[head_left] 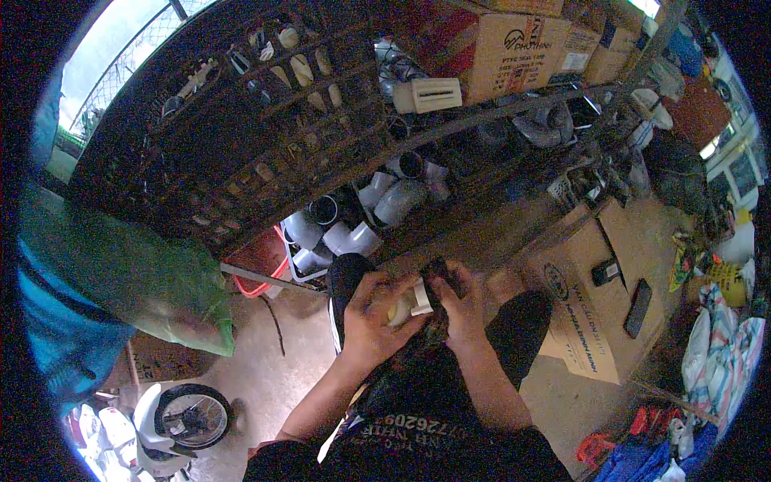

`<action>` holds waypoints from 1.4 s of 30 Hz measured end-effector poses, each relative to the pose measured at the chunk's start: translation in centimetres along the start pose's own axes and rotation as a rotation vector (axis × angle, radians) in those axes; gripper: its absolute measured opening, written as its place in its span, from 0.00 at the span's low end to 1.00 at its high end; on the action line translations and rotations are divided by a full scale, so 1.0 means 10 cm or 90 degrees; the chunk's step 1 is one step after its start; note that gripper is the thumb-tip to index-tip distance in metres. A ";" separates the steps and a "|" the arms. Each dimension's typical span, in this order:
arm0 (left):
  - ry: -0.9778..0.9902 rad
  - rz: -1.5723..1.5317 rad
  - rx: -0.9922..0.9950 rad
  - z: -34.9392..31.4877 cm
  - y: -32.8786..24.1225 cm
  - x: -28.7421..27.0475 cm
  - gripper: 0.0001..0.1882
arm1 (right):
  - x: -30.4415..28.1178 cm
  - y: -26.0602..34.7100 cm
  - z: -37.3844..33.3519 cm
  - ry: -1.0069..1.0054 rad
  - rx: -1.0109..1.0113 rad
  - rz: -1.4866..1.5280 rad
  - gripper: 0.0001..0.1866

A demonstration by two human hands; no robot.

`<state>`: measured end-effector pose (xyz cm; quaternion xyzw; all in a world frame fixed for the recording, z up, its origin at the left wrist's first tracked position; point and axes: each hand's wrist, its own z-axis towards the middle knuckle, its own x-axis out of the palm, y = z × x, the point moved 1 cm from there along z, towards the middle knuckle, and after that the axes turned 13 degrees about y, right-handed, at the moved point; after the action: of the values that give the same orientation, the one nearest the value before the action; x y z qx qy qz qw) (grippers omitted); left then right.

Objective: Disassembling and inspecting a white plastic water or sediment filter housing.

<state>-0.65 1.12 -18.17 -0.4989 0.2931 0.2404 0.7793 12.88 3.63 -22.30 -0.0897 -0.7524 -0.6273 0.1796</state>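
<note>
Concrete floor (pixel 273 345) below; one cardboard sheet (pixel 634 229) beside you bears two dark gadgets (pixel 638 308). Your left fingers (pixel 408 328) close round one white piece (pixel 422 299) between your knees (pixel 526 321); your right fingers' (pixel 461 283) hold I cannot tell.

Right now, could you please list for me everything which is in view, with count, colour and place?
White piece: one, white, in left hand
Cardboard sheeting: uncounted, brown, on ground at right
Oblong objects: two, dark, on cardboard
Pipe fittings: several, grey, ahead
Basket: one, red, left of fittings
Rack: one, dark, upper left
Boxes: several, brown, upper right
Bag: one, green, left
Wheel: one, dark tyre, lower left
Smaller clutter: too unclear to count
Left hand: one, bare, centre
Right hand: one, bare, centre
</note>
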 end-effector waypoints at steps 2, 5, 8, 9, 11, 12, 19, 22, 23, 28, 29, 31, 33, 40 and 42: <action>0.020 0.012 0.000 -0.01 -0.02 -0.01 0.28 | -0.07 -0.07 0.04 0.042 0.034 0.017 0.19; 0.022 0.019 -0.014 -0.01 -0.01 -0.01 0.27 | -0.09 -0.03 -0.01 0.083 0.014 0.074 0.20; 0.051 0.169 0.010 0.01 0.05 -0.02 0.27 | -0.06 0.17 -0.07 0.204 -0.163 -0.461 0.25; 0.049 0.145 0.024 0.00 0.08 0.00 0.27 | -0.04 0.18 -0.08 0.207 -0.162 -0.461 0.25; 0.045 0.119 0.046 0.03 0.08 0.02 0.27 | 0.00 0.16 -0.06 0.174 -0.020 -0.220 0.26; 0.037 0.093 0.018 0.05 0.04 0.00 0.26 | 0.01 0.11 -0.04 0.173 -0.022 -0.221 0.26; 0.069 0.014 0.033 0.08 0.03 0.00 0.25 | -0.17 -0.27 -0.09 -0.006 0.114 0.146 0.22; 0.065 0.029 0.026 0.04 0.09 0.03 0.26 | -0.07 -0.17 -0.04 -0.030 0.089 0.063 0.23; 0.064 0.030 0.026 0.03 0.09 0.02 0.26 | -0.05 -0.14 -0.03 -0.055 0.042 -0.042 0.23; 0.091 0.073 0.045 0.02 0.09 -0.04 0.29 | -0.22 0.01 -0.05 0.154 0.186 0.302 0.27; 0.092 0.072 0.046 0.02 0.07 -0.07 0.29 | -0.24 0.00 -0.04 0.229 0.204 0.183 0.28; 0.110 0.099 0.091 0.04 0.04 -0.11 0.29 | -0.24 0.15 0.02 0.305 0.056 -0.053 0.25; 0.126 0.087 0.135 0.06 0.06 -0.15 0.28 | -0.19 0.26 0.02 0.297 -0.003 -0.084 0.21; 0.225 0.079 0.149 0.00 0.16 -0.17 0.27 | -0.29 0.21 -0.05 0.345 0.003 -0.452 0.16; 0.223 0.015 0.126 -0.02 0.16 -0.15 0.27 | -0.32 0.12 -0.03 0.298 0.104 -0.412 0.16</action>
<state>-2.77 1.43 -18.21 -0.4507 0.4523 0.1288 0.7588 16.34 3.90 -22.40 0.3112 -0.7280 -0.5933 0.1458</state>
